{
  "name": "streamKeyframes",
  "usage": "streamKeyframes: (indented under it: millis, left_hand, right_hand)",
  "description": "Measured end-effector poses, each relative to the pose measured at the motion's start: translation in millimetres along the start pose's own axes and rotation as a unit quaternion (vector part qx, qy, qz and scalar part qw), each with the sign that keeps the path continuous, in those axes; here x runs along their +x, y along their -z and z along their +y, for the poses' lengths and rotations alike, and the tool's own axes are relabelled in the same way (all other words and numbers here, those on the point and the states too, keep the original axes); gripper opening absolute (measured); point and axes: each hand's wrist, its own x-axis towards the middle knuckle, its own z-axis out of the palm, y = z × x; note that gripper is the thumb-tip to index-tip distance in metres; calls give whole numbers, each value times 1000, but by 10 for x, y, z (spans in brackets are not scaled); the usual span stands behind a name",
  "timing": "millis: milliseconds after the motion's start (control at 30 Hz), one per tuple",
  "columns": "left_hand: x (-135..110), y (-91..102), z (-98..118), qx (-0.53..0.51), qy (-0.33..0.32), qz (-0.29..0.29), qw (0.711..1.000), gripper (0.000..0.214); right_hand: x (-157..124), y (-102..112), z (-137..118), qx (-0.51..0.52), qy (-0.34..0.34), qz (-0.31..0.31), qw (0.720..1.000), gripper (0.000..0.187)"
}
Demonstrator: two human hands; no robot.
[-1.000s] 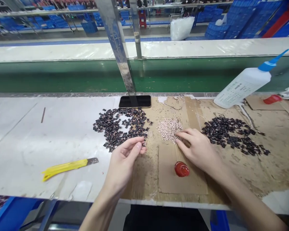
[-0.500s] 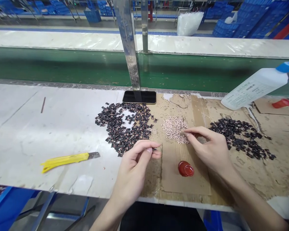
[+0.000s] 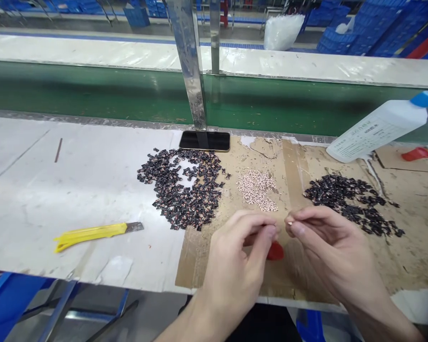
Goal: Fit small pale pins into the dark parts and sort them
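Note:
My left hand point(image 3: 237, 256) is closed in a pinch above the cardboard. The small black piece seen at its fingertips half a second ago is now hidden by the fingers. My right hand point(image 3: 337, 247) pinches a tiny pale pink piece point(image 3: 290, 223), its fingertips close to those of the left. Partly behind the left fingers stands a small red cap-like container point(image 3: 276, 251). Beyond the hands lies a heap of pale pink pieces point(image 3: 257, 189). Small black pieces form one pile point(image 3: 185, 204) to the left and another pile point(image 3: 342, 192) to the right.
A yellow utility knife point(image 3: 92, 232) with its blade out lies on the white tabletop. At the back are a phone point(image 3: 205, 141) and a metal post point(image 3: 194, 90). A white bottle point(image 3: 374, 130) leans at the right, near a red nozzle-like tip point(image 3: 415, 154).
My right hand has drawn back from the pink heap with a tiny pink piece. My left hand has moved right, so the fingertips nearly meet. The red container is now partly covered.

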Motion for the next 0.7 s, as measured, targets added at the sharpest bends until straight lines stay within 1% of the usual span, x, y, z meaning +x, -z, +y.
streamKeyframes:
  millis: [67,133,167,200,267,333,367,467,533,600,700]
  left_hand:
    - [-45,-11,-18,82,-77,5,994,13]
    - [-98,-13,-56,173,-154,6,973,17]
    - [-124,-13,-79,212,-183,4,960,20]
    - [-146,-14,-101,243,-204,0,948,22]
    - [-172,-17,-129,282,-222,1,933,24]
    - [-171,-22,-123,285,-215,0,934,23]
    - [-161,-24,-107,269,-200,-4,942,21]
    - [-123,-21,-35,169,-135,-19,976,16]
    - [-111,-10,6,111,-101,-22,988,14]
    - [-119,7,27,88,-84,-26,992,13]
    - [-155,35,32,91,-83,-39,992,14]
  right_hand:
    - [-63,-49,-66,-20,23,12,999,15]
    - [-105,-97,-125,-27,35,9,999,17]
    - [-119,-118,-149,-28,38,6,999,17]
    - [-131,-135,-168,-31,41,7,999,17]
    - [-146,-156,-190,-43,48,14,998,16]
    - [-153,-159,-193,-58,56,17,997,17]
    - [-156,-154,-189,-64,61,13,996,18]
    - [-153,-114,-171,-80,83,-15,993,18]
    - [-146,-79,-164,-91,103,-40,990,15]
    - [-139,-46,-165,-95,114,-64,987,13]
    - [-141,-14,-168,-94,104,-96,985,13]
